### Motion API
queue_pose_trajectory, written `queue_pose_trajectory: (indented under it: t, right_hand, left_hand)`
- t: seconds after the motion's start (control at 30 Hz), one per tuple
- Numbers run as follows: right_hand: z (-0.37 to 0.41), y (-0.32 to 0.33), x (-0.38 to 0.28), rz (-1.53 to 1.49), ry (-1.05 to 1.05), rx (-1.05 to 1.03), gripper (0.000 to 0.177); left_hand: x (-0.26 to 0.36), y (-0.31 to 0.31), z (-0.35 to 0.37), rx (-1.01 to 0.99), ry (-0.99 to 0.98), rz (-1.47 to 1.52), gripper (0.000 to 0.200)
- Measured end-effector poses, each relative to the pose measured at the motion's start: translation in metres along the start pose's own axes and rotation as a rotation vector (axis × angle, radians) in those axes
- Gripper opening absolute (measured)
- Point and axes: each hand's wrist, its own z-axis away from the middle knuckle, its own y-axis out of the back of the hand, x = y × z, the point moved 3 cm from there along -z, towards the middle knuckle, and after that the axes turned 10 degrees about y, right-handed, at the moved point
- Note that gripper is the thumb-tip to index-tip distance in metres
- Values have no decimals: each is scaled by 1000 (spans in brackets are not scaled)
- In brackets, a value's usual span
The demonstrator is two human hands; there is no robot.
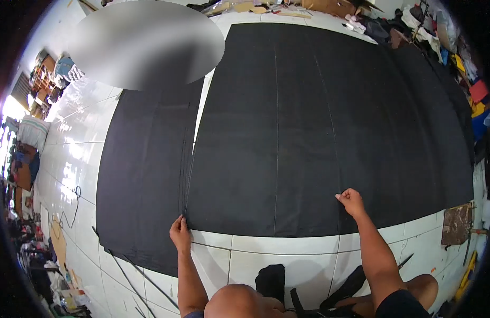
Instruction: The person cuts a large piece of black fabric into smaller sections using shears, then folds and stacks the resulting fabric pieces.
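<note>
A wide black cloth (308, 132) lies flat on the floor, marked with two thin pale lines running away from me. Left of it lies a narrower black cloth (133, 175), with thin dark strands along its right side. My left hand (180, 233) is closed, its fingertips pinching the cloth edge where the two pieces nearly meet. My right hand (352, 203) is closed in a pinch over the wide cloth, at the lower part of the right-hand pale line. Something small and pale shows at its fingertips, too small to name.
White floor tiles (213, 239) surround the cloths. Thin dark strips (149, 281) lie at the lower left, near a loose cord (77, 199). A brown board (457, 224) is at the right. Piled items line the room's edges. A grey blurred oval hides the upper left.
</note>
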Motion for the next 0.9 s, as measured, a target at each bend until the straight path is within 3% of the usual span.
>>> queue_pose_trajectory:
  t: [0.23,0.33,0.53,0.73,0.9]
  right_hand:
    - [6,-2,-4,-23,-19,31,25]
    - [7,0,-9,-25,-16,41,25]
    - [1,-3,-1,-85,42,103,26]
    - [-11,-12,29,-76,142,40,29]
    - [-8,-12,19,-121,86,33,24]
  left_hand:
    - [10,5,5,3,74,16,18]
    - [-7,3,-5,21,-7,13,18]
    - [21,9,10,-77,189,-3,18]
    - [11,20,16,-255,126,96,35]
    - [3,22,16,-211,176,96,39]
